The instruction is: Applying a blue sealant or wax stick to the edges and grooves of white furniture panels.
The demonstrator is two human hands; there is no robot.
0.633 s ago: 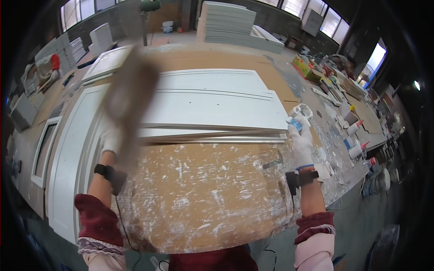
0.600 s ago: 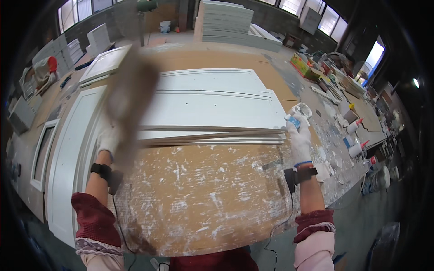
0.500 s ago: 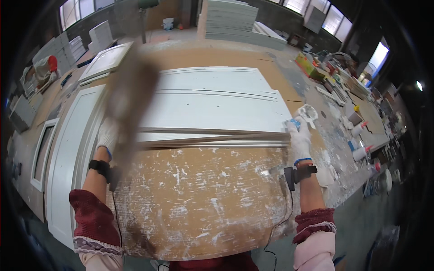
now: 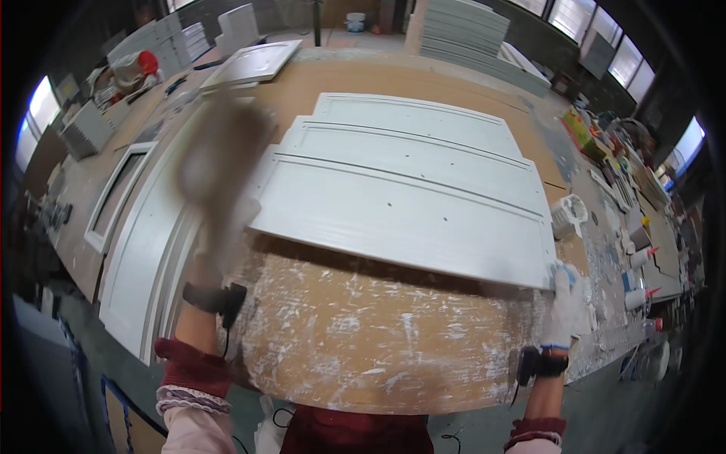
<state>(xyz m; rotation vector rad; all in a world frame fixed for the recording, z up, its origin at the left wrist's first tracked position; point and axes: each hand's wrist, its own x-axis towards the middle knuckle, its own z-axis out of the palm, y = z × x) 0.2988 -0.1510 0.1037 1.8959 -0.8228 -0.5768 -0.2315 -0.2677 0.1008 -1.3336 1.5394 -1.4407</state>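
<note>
A white door panel (image 4: 408, 208) with a long groove and small dark spots lies across the middle, slightly tilted. Its near edge stands off the worktable and casts a shadow. My right hand (image 4: 566, 306), in a white glove, is closed on its near right corner. At the panel's left edge is my left hand (image 4: 246, 212), also gloved. A blurred brown shape (image 4: 227, 151) close to the camera hides most of that hand; the bit that shows grips the edge. Two similar white panels (image 4: 412, 112) lie behind, each partly covered by the one before it.
Long white panels (image 4: 144, 257) lie along the left, beside a small frame (image 4: 113, 200). A framed panel (image 4: 257, 60) sits at the back left. On the right are a white plastic cup (image 4: 569, 216) and glue bottles (image 4: 641, 297). Stacked boards (image 4: 465, 41) stand at the back.
The nearest panel has come toward me over the paint-marked board, both hands moving with it, and more of the panels behind shows. The whole view has shifted, with the scene sliding right.
</note>
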